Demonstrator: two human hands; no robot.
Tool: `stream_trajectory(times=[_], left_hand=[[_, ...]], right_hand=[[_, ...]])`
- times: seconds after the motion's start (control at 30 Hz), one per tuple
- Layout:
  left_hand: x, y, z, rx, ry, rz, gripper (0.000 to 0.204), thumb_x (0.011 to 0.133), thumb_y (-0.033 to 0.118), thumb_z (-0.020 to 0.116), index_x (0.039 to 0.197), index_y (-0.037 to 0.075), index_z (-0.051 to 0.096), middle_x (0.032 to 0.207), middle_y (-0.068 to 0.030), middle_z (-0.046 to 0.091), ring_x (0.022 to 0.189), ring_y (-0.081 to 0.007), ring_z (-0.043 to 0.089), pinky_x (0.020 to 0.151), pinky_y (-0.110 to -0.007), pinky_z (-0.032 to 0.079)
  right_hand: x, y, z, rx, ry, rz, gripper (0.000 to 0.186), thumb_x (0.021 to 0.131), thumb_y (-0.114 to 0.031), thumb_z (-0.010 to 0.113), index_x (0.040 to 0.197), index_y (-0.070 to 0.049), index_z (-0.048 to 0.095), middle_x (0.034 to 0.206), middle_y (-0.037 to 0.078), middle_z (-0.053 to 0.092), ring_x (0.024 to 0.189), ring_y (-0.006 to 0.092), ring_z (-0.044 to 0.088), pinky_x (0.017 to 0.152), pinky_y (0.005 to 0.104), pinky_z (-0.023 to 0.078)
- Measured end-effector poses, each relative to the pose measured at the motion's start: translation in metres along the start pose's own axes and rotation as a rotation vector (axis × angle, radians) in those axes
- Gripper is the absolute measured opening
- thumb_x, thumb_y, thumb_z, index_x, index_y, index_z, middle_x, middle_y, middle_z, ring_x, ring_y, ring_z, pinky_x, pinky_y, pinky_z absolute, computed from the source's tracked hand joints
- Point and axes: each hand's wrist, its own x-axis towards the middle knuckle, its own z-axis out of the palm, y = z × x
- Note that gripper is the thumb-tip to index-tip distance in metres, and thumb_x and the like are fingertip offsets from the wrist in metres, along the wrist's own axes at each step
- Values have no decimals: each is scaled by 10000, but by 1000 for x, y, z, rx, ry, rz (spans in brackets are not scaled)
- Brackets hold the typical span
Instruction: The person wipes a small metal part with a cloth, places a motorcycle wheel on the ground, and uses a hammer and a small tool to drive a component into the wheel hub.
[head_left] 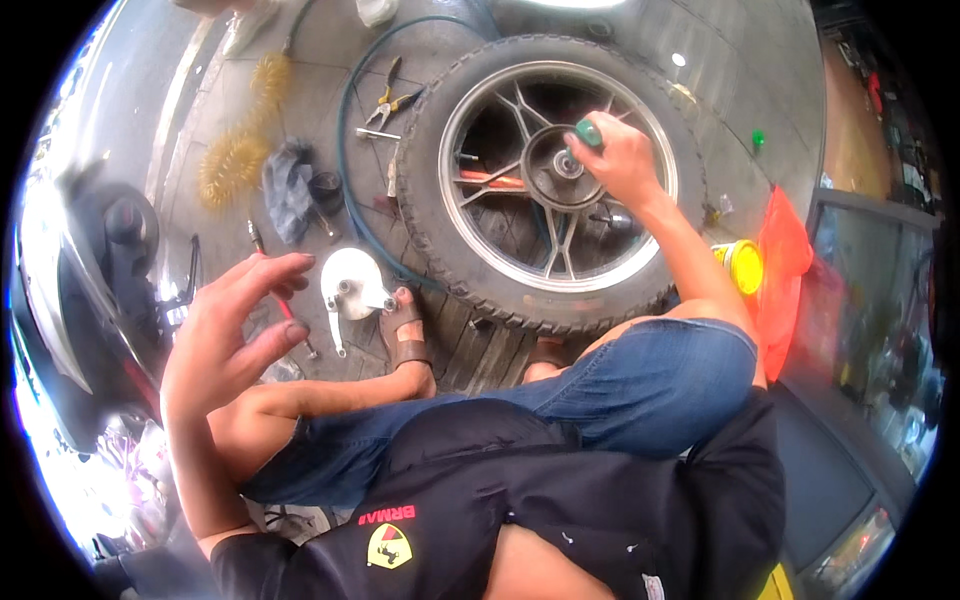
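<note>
A motorcycle wheel with a knobbly tyre [430,215] and a silver spoked rim lies flat on the ground in front of me. My right hand [615,155] is closed around a tool with a green handle [588,133], above the wheel's hub [568,168]; the tool's working end is hidden. To the left, my left hand [235,325] hangs in the air with its fingers apart, holding nothing. Below it on the ground lies a thin red tool [283,305], partly covered by the fingers. A white brake drum cover [352,280] with a lever arm rests by my left foot.
Pliers [383,108] and a metal rod [378,134] lie left of the tyre, near a blue-green hose [350,180]. Beyond are a grey plastic bag [288,190] and a coiled yellow hose [232,168]. A yellow tub [742,266] and an orange-red bag [780,270] stand right; a motorcycle is at left.
</note>
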Motion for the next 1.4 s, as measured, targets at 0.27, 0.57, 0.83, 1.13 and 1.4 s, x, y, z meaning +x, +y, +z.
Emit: stream_trajectory(times=[0.27,0.57,0.83,1.13,1.4], left_hand=[[-4,0,1,15,7,30,519,746,132,723,1224,12,561,992,-152,635,918,-306,626,829,-379,484],[-2,12,2,29,-36,-20,575,666,34,641,1235,5,564,1016,-154,638,978,-312,617,889,-368,463],[-1,5,8,72,-32,-11,570,682,53,671,1239,8,557,1011,-156,634,978,-321,613,880,-373,462],[-2,11,7,80,-43,-31,554,689,42,656,1234,3,561,1008,-162,628,981,-322,609,880,-375,461],[-6,5,9,104,-55,-72,571,671,41,659,1231,-1,561,1026,-170,617,980,-343,598,871,-380,463]], right_hand=[[-3,-15,-16,4,125,-84,255,833,-292,696,828,-56,601,747,104,608,655,309,617,562,381,476],[-18,-10,-9,80,186,-99,214,821,-240,715,834,-51,615,743,116,602,653,314,615,571,373,480],[0,-7,-24,103,161,-6,273,833,-289,703,800,-41,594,713,127,595,649,333,601,571,390,460],[-10,14,6,-53,-9,-32,340,847,-364,673,772,-51,563,754,138,608,715,353,624,618,427,479],[4,-8,-11,-9,98,-94,248,830,-272,697,794,-60,575,750,116,595,663,333,605,560,403,466]])
